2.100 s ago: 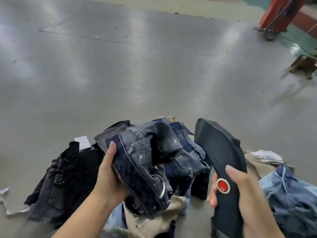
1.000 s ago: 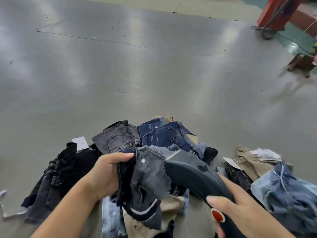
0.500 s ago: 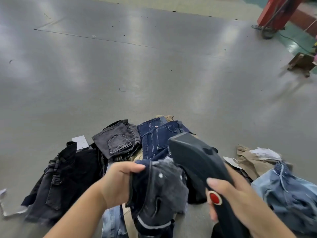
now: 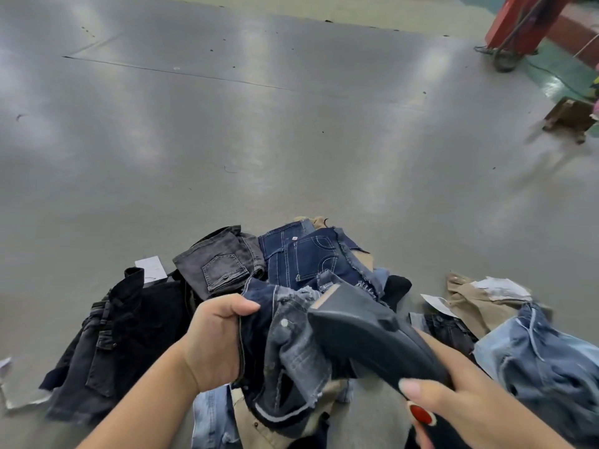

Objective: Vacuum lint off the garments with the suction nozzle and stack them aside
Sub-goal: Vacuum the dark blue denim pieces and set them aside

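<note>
My left hand [image 4: 215,341] grips a dark blue denim garment [image 4: 285,351] with frayed edges, held up over the pile. My right hand [image 4: 460,403] holds the black suction nozzle [image 4: 366,332] by its handle, near the red button [image 4: 421,415]. The nozzle's flat mouth lies against the upper right part of the held garment. Below and behind lies a heap of jeans: a grey pair [image 4: 223,260], a dark blue pair [image 4: 311,254] and a black pair [image 4: 116,335] on the left.
The garments lie on a wide grey table surface [image 4: 259,124]. Light blue jeans [image 4: 544,361] and a khaki garment [image 4: 476,299] sit at the right. A red post [image 4: 525,21] and a small wooden stool [image 4: 570,118] stand at the far right.
The nozzle has swung down from upright onto the garment. My left hand has turned and shifted the denim piece under the nozzle mouth.
</note>
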`<state>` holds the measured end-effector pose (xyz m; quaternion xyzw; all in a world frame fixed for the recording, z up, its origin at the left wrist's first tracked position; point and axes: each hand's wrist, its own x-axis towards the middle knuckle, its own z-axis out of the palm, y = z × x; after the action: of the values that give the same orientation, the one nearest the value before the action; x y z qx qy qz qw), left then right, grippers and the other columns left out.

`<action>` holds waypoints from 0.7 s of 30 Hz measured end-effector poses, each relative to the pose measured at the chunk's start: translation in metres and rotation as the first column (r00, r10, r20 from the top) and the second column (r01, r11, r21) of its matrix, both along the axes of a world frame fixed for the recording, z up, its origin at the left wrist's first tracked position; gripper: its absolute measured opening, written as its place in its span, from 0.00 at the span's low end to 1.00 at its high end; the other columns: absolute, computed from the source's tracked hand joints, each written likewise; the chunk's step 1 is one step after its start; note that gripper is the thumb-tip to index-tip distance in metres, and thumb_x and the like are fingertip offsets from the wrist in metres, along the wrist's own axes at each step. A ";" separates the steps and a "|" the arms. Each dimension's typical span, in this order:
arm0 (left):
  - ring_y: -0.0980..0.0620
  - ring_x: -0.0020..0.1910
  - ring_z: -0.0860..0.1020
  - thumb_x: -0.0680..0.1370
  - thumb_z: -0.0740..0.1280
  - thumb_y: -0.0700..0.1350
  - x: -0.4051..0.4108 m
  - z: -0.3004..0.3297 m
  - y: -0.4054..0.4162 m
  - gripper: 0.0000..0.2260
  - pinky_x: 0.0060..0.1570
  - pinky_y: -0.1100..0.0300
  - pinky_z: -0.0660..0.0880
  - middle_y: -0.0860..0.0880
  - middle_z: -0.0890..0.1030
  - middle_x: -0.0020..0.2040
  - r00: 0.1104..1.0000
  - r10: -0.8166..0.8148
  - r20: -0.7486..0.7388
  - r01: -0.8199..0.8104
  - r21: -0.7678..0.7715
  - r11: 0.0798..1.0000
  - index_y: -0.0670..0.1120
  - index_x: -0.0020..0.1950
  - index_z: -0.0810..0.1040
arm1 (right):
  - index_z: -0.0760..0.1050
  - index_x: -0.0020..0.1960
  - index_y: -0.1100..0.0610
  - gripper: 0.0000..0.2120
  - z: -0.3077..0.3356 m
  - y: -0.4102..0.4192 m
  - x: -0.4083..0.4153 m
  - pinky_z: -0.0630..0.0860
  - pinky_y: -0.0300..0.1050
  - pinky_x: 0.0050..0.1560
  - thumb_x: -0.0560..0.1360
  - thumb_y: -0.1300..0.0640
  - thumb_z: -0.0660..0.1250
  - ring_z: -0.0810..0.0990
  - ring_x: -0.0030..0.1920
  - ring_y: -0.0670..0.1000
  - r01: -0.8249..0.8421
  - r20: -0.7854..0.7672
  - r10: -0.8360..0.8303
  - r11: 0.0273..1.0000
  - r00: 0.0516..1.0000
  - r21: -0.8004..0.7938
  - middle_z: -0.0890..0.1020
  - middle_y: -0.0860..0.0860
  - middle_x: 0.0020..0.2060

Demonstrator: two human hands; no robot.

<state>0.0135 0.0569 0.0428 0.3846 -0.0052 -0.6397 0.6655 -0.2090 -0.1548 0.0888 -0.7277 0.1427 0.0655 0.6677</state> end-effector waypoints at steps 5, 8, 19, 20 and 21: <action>0.42 0.42 0.83 0.55 0.74 0.44 -0.020 0.000 -0.007 0.24 0.43 0.54 0.80 0.39 0.84 0.46 0.985 -0.175 0.003 0.175 0.041 0.984 0.36 0.48 0.84 | 0.75 0.56 0.38 0.19 0.008 0.025 0.030 0.75 0.43 0.31 0.65 0.44 0.67 0.78 0.27 0.50 0.060 0.006 -0.060 0.997 0.998 -0.053 0.80 0.53 0.30; 0.41 0.40 0.83 0.54 0.73 0.45 -0.009 0.002 -0.005 0.22 0.38 0.53 0.80 0.38 0.84 0.43 1.000 0.013 0.007 -0.013 -0.016 1.000 0.36 0.46 0.84 | 0.78 0.52 0.40 0.15 0.016 0.020 0.026 0.74 0.44 0.27 0.65 0.45 0.68 0.76 0.25 0.56 0.169 0.046 -0.170 0.985 0.984 0.031 0.78 0.56 0.27; 0.41 0.44 0.84 0.51 0.78 0.43 0.011 0.010 0.005 0.28 0.46 0.49 0.81 0.39 0.84 0.47 0.985 0.165 -0.048 -0.168 -0.093 0.981 0.36 0.50 0.84 | 0.67 0.54 0.21 0.26 0.014 0.022 0.019 0.71 0.23 0.40 0.59 0.42 0.66 0.81 0.46 0.33 0.058 0.002 -0.058 0.995 0.998 -0.084 0.83 0.32 0.45; 0.41 0.43 0.83 0.50 0.78 0.43 0.008 0.008 0.004 0.29 0.46 0.50 0.81 0.39 0.84 0.46 0.989 0.140 -0.048 -0.143 -0.080 0.987 0.36 0.50 0.84 | 0.67 0.55 0.21 0.26 0.012 0.023 0.019 0.72 0.23 0.42 0.60 0.41 0.66 0.80 0.49 0.34 0.066 0.003 -0.066 0.990 0.998 -0.125 0.82 0.31 0.48; 0.41 0.43 0.83 0.50 0.78 0.43 0.005 0.007 0.002 0.29 0.45 0.51 0.81 0.39 0.84 0.45 0.993 0.112 -0.039 -0.114 -0.060 0.992 0.35 0.49 0.84 | 0.68 0.56 0.22 0.25 0.011 0.024 0.020 0.73 0.25 0.43 0.61 0.41 0.66 0.81 0.48 0.37 0.075 0.013 -0.074 0.986 0.997 -0.147 0.83 0.34 0.47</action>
<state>0.0189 0.0591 0.0501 0.3517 0.0085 -0.6074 0.7123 -0.1889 -0.1311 0.1003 -0.7696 0.1716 0.0272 0.6144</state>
